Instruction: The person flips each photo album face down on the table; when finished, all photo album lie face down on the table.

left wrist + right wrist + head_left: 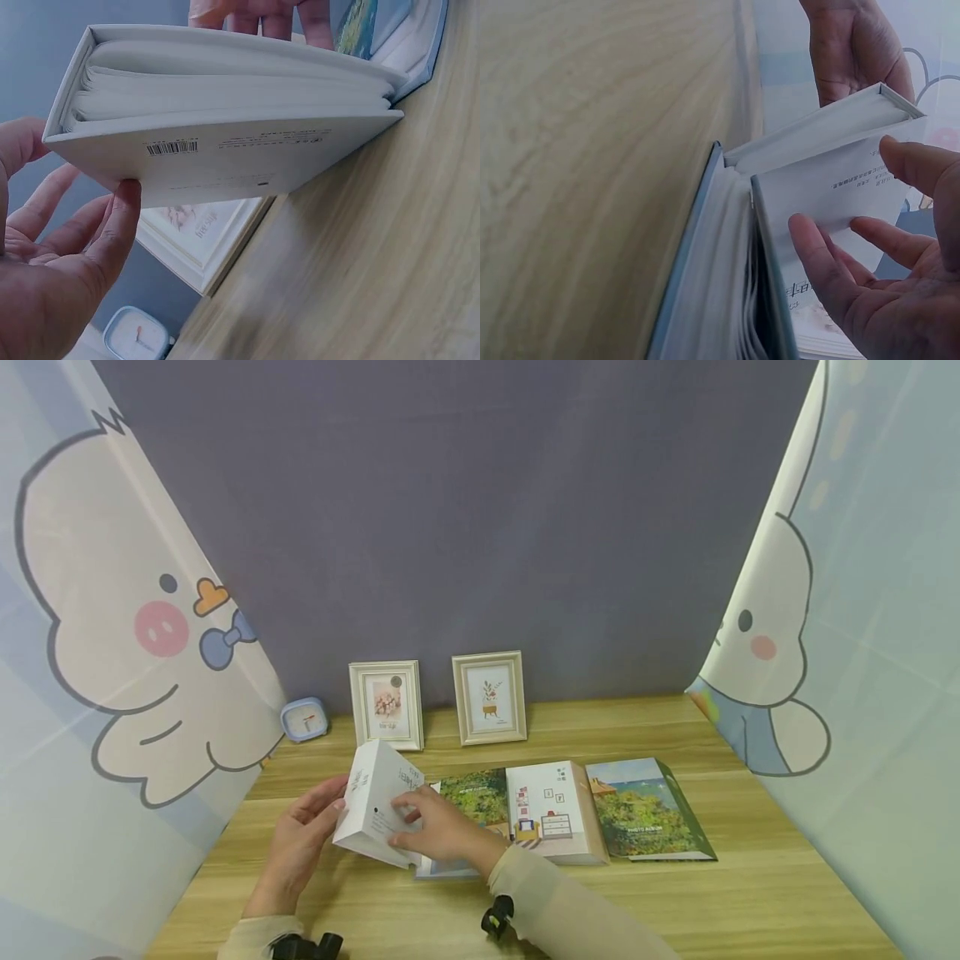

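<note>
A thick white photo album (382,814), with printing on its cover and spine, stands tilted over the left side of the table. My left hand (296,843) holds it by the spine; in the left wrist view a fingertip presses the back cover (240,157) near the barcode. My right hand (442,827) rests its spread fingertips on the front cover (825,184). Beside it, partly behind my right hand, is an album with a green landscape cover (480,793). The white album's far corner meets the wooden table in the left wrist view.
Further right in the row are an album with a drawn room (551,802) and another landscape album (637,806). Two framed pictures, one at left (386,706) and one at centre (490,697), lean at the back. A small blue clock (304,719) stands at the back left corner.
</note>
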Demonstrator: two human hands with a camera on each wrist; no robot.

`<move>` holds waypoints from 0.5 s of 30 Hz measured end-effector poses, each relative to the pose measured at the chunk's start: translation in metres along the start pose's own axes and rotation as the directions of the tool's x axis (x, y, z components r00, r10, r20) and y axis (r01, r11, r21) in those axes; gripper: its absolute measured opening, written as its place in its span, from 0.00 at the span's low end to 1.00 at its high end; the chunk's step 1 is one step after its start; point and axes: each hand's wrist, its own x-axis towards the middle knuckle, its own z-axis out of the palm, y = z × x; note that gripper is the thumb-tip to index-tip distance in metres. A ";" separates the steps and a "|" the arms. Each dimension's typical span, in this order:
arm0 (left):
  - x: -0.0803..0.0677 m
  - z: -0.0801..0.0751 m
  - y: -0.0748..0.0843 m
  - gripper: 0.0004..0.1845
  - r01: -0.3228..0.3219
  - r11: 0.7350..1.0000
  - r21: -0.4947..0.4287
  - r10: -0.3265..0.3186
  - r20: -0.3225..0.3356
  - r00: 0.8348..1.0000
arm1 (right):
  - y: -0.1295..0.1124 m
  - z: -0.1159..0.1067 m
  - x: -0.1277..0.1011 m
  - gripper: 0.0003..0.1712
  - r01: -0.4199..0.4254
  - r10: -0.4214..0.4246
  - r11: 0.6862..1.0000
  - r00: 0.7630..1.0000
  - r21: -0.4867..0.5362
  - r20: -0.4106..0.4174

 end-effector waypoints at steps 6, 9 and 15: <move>-0.001 0.003 0.004 0.26 -0.031 0.999 -0.012 0.031 -0.004 1.000 | -0.002 -0.002 0.001 0.35 -0.001 0.001 0.998 1.000 0.058 0.004; -0.002 0.006 0.007 0.26 -0.046 0.999 0.001 0.046 -0.008 0.999 | -0.002 -0.002 0.002 0.34 -0.011 0.012 0.994 1.000 0.112 -0.003; -0.004 0.011 0.015 0.25 -0.078 0.997 0.014 0.078 0.015 0.997 | -0.004 -0.002 0.003 0.32 0.000 0.001 0.976 1.000 0.219 -0.005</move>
